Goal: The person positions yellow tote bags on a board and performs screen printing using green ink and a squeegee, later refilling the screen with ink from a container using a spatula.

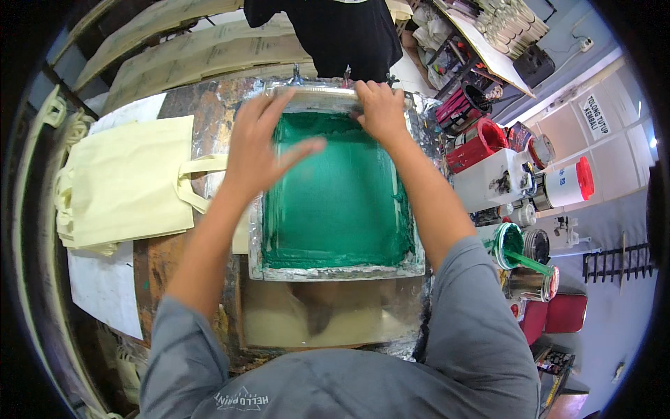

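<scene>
The right hand [380,112] was closed over the far edge of the squeegee [317,98], a pale bar lying across the top of the screen-printing frame [335,269], fingers curled over it near the upper middle of the picture. The left hand [262,150] was not gripping anything: its fingers were spread and blurred with motion, hovering over the upper left corner of the green-inked mesh [342,202], with the thumb pointing toward the frame's centre. Whether it touched the mesh or the bar could not be told.

The frame sat in the middle of the picture on a foil-wrapped printing table [209,105], its mesh covered wall to wall with green ink. Just left of it, in the left of the picture, a stack of cream tote bags [122,181] lay flat, one handle reaching toward the frame. At the right edge stood a white jug [488,181], a red tub [481,143] and an open can of green ink [508,244]. Another person in a dark shirt [342,35] stood beyond the table at the top.

Judging from this, the squeegee was parked at the far end, at the start of a pull. The next move would call for both hands on the bar, even downward pressure and a steady draw toward the near edge.
</scene>
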Demonstrator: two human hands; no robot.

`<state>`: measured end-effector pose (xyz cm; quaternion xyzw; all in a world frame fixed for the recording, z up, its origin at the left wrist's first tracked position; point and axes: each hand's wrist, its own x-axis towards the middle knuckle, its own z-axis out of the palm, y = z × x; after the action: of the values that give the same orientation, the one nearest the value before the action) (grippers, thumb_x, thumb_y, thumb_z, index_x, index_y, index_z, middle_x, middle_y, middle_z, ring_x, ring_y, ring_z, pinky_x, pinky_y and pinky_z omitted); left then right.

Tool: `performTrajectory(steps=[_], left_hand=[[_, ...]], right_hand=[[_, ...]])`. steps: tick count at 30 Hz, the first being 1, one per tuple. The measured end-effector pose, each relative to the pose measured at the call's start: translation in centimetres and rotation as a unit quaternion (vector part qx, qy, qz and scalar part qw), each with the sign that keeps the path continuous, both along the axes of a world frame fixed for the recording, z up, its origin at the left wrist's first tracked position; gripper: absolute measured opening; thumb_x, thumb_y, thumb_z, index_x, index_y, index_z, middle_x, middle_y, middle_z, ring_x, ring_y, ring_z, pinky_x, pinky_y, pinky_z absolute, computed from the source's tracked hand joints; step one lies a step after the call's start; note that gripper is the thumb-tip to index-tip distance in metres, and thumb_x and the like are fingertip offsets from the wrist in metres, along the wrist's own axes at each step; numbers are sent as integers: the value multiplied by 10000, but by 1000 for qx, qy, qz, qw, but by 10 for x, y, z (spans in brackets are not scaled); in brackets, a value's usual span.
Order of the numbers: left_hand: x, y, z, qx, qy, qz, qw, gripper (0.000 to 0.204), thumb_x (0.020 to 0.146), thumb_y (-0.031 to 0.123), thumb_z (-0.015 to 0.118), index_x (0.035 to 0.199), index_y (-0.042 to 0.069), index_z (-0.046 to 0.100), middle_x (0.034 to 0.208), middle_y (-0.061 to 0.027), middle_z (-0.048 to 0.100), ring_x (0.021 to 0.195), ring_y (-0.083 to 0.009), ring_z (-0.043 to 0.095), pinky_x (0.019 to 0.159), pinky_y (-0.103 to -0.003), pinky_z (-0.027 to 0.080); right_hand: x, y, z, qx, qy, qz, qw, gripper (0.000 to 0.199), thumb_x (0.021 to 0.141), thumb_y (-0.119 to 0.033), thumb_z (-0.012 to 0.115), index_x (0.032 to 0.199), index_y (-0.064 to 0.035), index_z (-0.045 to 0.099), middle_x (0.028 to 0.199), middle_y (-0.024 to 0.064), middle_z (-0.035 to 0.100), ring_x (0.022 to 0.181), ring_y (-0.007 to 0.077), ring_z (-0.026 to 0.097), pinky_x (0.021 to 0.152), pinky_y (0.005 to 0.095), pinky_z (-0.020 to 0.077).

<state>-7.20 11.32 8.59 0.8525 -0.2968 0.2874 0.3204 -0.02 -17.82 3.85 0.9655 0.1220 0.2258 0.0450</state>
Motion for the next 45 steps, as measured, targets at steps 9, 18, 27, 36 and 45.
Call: performTrajectory(steps=[9, 18, 27, 36, 45], left_hand=[[106, -71, -21, 233, 3, 69, 970, 663, 987, 687, 590, 1056, 39, 711, 1017, -175, 703, 991, -400, 682, 853, -513, 527], [148, -80, -55, 229, -85, 98, 965, 659, 983, 726, 553, 948, 91, 725, 893, -85, 744, 861, -305, 734, 761, -454, 545], [120, -65, -62, 222, -119, 105, 962, 733, 941, 783, 568, 802, 90, 763, 781, -129, 764, 722, -315, 771, 602, -427, 598], [-2, -42, -63, 207, -104, 80, 970, 672, 890, 764, 653, 745, 108, 680, 708, -90, 692, 650, -294, 706, 589, -411, 553], [-159, -13, -51, 180, -41, 44, 982, 605, 834, 699, 748, 741, 112, 635, 709, -76, 628, 660, -282, 641, 624, -415, 490]], right_hand=[[-8, -10, 4, 13, -40, 20, 999, 512, 794, -281, 887, 1199, -171, 594, 1059, 28, 661, 1072, 292, 656, 867, 498, 450], [30, -17, -4, -22, -71, 32, 997, 523, 781, -360, 893, 1174, -176, 600, 1015, 28, 668, 1000, 277, 693, 792, 483, 494], [-4, -6, 2, -11, -17, 59, 998, 526, 797, -430, 883, 1125, -138, 592, 1003, 84, 729, 989, 350, 732, 802, 523, 534], [-136, 23, 13, 19, 57, 25, 998, 507, 786, -289, 888, 1180, -142, 605, 1064, 74, 709, 1039, 312, 687, 841, 495, 486], [-288, 56, 24, 40, 119, 18, 992, 504, 755, -250, 902, 1149, -148, 605, 1019, 62, 661, 982, 289, 651, 818, 467, 439]])
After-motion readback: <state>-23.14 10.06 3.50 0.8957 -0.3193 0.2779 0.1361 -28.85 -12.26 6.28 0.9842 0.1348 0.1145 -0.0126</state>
